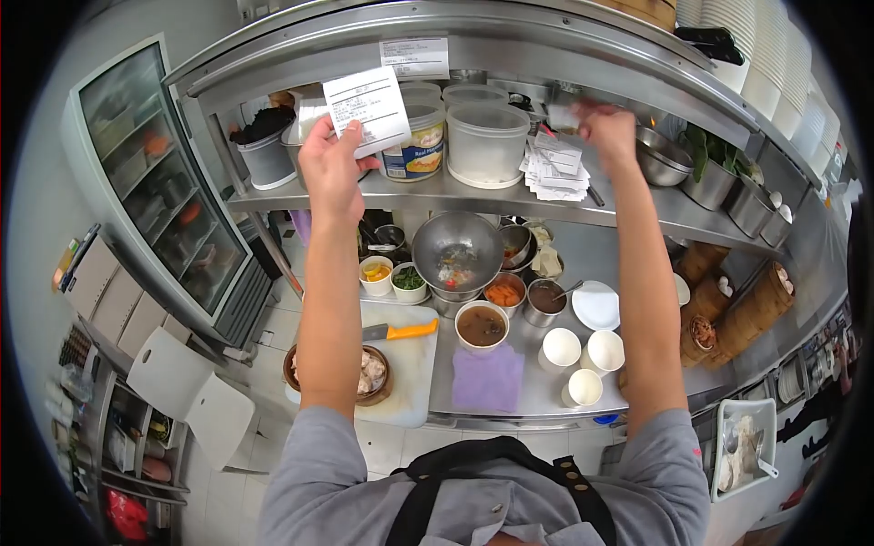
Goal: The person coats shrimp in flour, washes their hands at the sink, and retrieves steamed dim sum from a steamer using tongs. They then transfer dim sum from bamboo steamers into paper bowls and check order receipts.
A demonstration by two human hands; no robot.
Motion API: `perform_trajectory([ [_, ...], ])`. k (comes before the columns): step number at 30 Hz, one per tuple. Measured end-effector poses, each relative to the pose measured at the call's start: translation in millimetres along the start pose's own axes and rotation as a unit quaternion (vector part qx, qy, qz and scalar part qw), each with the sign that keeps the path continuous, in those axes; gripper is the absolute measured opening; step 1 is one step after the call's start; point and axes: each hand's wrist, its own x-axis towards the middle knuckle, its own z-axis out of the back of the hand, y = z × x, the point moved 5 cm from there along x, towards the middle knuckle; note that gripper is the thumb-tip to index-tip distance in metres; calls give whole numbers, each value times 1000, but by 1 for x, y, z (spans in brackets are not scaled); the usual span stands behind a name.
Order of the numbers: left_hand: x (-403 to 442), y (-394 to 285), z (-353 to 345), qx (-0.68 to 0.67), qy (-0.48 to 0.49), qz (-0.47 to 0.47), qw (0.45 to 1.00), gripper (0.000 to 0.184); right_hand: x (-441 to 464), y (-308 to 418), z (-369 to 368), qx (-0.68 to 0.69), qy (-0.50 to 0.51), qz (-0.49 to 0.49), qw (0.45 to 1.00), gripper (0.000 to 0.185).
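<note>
My left hand [337,168] holds a printed order slip [366,109] upright, pinched between thumb and fingers, in front of the upper shelf. Behind it stands a mayonnaise tub [421,141]. Over the same shelf on the right, my right hand [607,132] is smeared by motion, its fingers curled. A pale blurred patch shows beside its fingertips; I cannot tell whether it is held. Just below lies a pile of paper slips [555,171], near clear plastic tubs [487,141]. Another printed slip [414,56] hangs from the shelf's upper rail.
Below the shelf, a steel bowl [457,250], a soup cup [482,326] and several white cups [583,389] stand on the counter. An orange-handled knife [401,331] lies on the cutting board [414,378], beside a bamboo steamer [375,387]. A glass-door fridge [164,182] stands left.
</note>
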Motion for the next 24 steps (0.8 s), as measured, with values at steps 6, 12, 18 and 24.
perform_trajectory([
  [6,1,-2,-1,-35,39,17,998,21,-15,-33,1,-210,60,-51,975,31],
  [12,15,-5,4,-127,26,6,992,18,-68,48,-4,-422,-140,258,858,44],
  [18,23,-7,-23,-179,41,-44,982,14,-84,68,-177,427,159,-112,883,41],
  [24,28,8,-36,-35,79,3,996,13,-69,34,-103,376,-36,-2,926,16],
])
